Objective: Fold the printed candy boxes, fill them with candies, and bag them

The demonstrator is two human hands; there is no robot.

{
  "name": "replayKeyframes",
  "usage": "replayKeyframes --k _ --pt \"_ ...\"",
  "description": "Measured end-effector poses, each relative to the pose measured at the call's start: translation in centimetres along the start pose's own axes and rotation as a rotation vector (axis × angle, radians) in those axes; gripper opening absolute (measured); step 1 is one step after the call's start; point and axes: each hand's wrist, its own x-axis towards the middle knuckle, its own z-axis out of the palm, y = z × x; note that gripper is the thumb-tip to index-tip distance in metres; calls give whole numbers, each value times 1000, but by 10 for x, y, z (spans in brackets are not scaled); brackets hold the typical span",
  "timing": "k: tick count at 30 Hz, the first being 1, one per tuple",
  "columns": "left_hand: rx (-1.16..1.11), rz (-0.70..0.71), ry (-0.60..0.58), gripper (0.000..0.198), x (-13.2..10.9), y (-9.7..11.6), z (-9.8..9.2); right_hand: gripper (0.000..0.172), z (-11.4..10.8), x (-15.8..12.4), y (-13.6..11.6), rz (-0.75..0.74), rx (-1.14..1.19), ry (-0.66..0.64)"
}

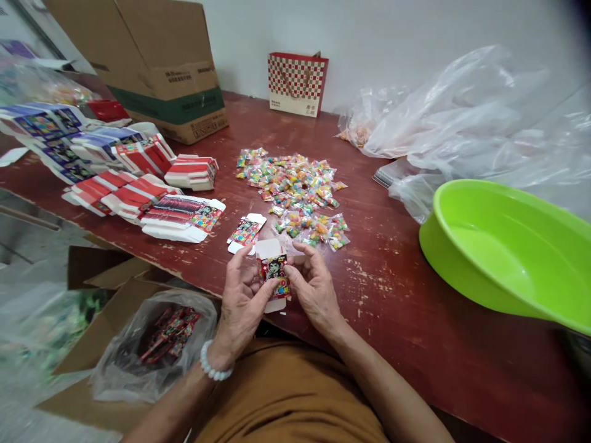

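Between my two hands is a small printed candy box, its white end flaps sticking out at top and bottom. My left hand grips its left side, thumb across the front. On the right side, my right hand pinches it with the thumb on the printed face; some of its fingers are hidden behind. Just beyond lies a flattened candy box on the table. Past my hands spreads a heap of small clear candy packets, filled with colourful sweets.
Stacks of flat boxes cover the table's left side, before a large cardboard carton. A green basin and plastic bags are at right. A checked paper bag stands behind. Below left, a lined carton holds printed boxes.
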Motion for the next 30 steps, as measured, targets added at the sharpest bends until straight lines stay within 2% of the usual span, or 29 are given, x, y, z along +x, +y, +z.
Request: replayKeyframes --k 7,11,13,16,18,20,22,25,28,30 --pt "-30 -13 -39 45 2 6 -6 25 -2 0 -2 -14 85 -111" --pt "-76 -174 -89 39 2 7 -7 11 -12 4 -9 -89 -72 -159" --pt "-95 -259 -92 38 2 6 -8 11 -17 9 -14 -98 -81 -199" --pt "-113 -303 -82 33 2 4 -8 21 -20 15 -17 62 53 -236" --pt "-88 -279 -78 28 3 2 -9 24 -20 17 -17 190 125 -206" --pt "-40 -231 -69 25 4 0 -9 33 -18 16 -16 238 145 -175" --pt "-11 -185 -51 23 5 -3 -10 36 -17 14 -16 205 107 -193" --pt "-72 -168 -10 26 6 -3 -10 15 -18 9 -15 58 -97 -199" --pt "-202 -292 -13 48 6 1 -9 8 -20 4 -13 -85 -215 -152" --pt "-258 -422 -95 60 4 5 -8 5 -21 1 -11 -126 -201 -143"
